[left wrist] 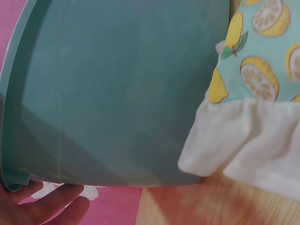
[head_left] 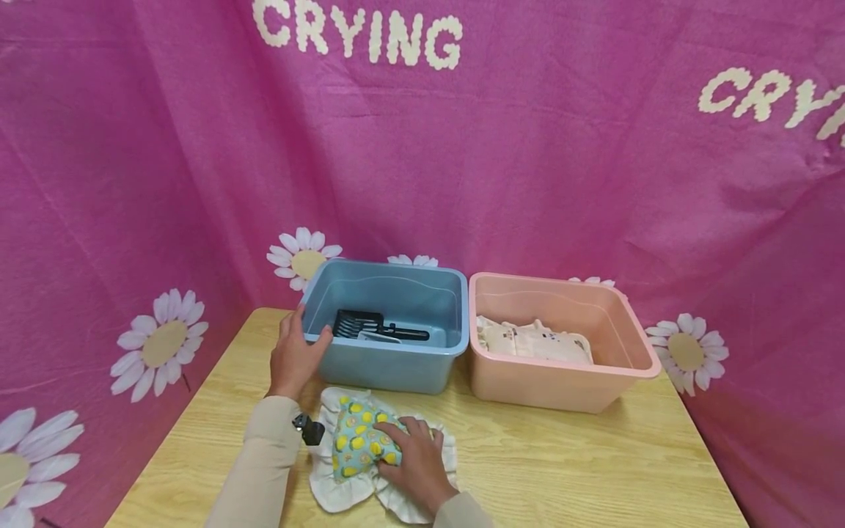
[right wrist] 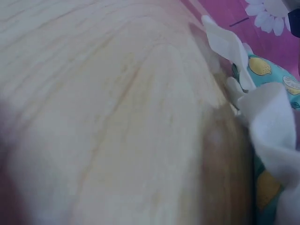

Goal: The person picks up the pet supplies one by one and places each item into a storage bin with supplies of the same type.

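My left hand (head_left: 295,359) holds the front left corner of a blue plastic bin (head_left: 389,367), thumb at the front rim and fingers along the side. Black slotted utensils (head_left: 358,323) with a dark handle lie inside that bin. In front of it, a lemon-print cloth piece (head_left: 356,440) with white ruffled edges is spread on the table. My right hand (head_left: 417,462) grips its printed middle, which is bunched up under the fingers. In the left wrist view the bin's side wall (left wrist: 117,93) stands beside the lemon print (left wrist: 260,77) and its white ruffle (left wrist: 243,140).
To the right of the blue bin stands a pink bin (head_left: 541,389) with a folded cream printed cloth (head_left: 535,343) inside. Both stand on a light wooden table (head_left: 561,469). A magenta curtain (head_left: 528,169) with daisies and lettering hangs behind and along the sides.
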A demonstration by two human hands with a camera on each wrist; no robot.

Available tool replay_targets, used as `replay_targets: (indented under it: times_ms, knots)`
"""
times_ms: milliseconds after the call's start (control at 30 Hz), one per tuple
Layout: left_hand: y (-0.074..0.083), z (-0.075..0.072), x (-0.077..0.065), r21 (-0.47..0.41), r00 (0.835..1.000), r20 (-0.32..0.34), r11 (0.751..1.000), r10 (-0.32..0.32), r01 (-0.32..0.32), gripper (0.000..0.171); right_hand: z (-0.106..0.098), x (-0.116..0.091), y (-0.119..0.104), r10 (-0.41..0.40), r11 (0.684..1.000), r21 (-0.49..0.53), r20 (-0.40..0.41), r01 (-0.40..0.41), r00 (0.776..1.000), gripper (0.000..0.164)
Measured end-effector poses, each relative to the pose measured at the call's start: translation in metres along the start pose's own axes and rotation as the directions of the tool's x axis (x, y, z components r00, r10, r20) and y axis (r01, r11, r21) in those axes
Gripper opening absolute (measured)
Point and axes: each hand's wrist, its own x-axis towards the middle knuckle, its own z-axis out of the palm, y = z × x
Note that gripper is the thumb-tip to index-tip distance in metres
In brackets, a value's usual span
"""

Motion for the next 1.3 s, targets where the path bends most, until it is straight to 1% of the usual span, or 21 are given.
replay_targets:
  times_ms: [167,300,400,567,667,767,867,1000,1133,1300]
  knots:
    - [0.001,0.000,0.000,0.001,1.000,-0.003,1.000,0.014,-0.014,0.076,-0.006,-0.009,0.002,-0.021,1.000,-0.022,-0.020,0.021,1.000,0.057]
    - [0.001,-0.001,0.000,-0.007,1.000,-0.003,1.000,0.026,-0.026,0.076,-0.013,-0.015,0.004,-0.039,0.999,-0.015,-0.023,0.039,0.999,0.056]
    - [0.002,-0.003,0.000,-0.011,0.999,-0.002,0.999,0.032,-0.032,0.075,-0.020,-0.017,0.006,-0.024,0.999,0.021,-0.017,0.025,1.000,0.054]
    - [0.001,-0.003,-0.001,-0.008,1.000,0.001,1.000,0.020,-0.020,0.075,-0.029,-0.021,0.007,0.004,0.996,0.091,-0.006,-0.004,1.000,0.049]
    - [0.000,-0.003,-0.002,-0.008,1.000,0.005,1.000,0.020,-0.020,0.075,-0.033,-0.024,0.008,-0.001,0.994,0.107,-0.009,0.002,1.000,0.048]
    - [-0.001,-0.004,-0.001,-0.005,1.000,0.003,1.000,0.031,-0.031,0.075,-0.038,-0.025,0.010,-0.021,0.995,0.100,-0.029,0.024,0.999,0.049]
    - [0.000,-0.003,-0.001,-0.003,0.999,0.004,0.999,0.037,-0.037,0.076,-0.045,-0.025,0.014,-0.049,0.996,0.074,-0.068,0.054,0.996,0.050]
    - [0.001,-0.002,-0.001,-0.007,1.000,0.013,1.000,0.025,-0.025,0.076,-0.055,-0.025,0.020,-0.084,0.995,0.038,-0.112,0.089,0.990,0.051]
    - [0.001,-0.005,-0.002,-0.009,1.000,0.017,1.000,0.011,-0.011,0.077,-0.066,-0.021,0.021,-0.122,0.992,0.024,-0.105,0.125,0.987,0.051]
    - [0.002,-0.005,-0.001,-0.010,1.000,0.014,1.000,0.018,-0.017,0.076,-0.078,-0.016,0.018,-0.188,0.982,0.004,-0.106,0.190,0.976,0.053]
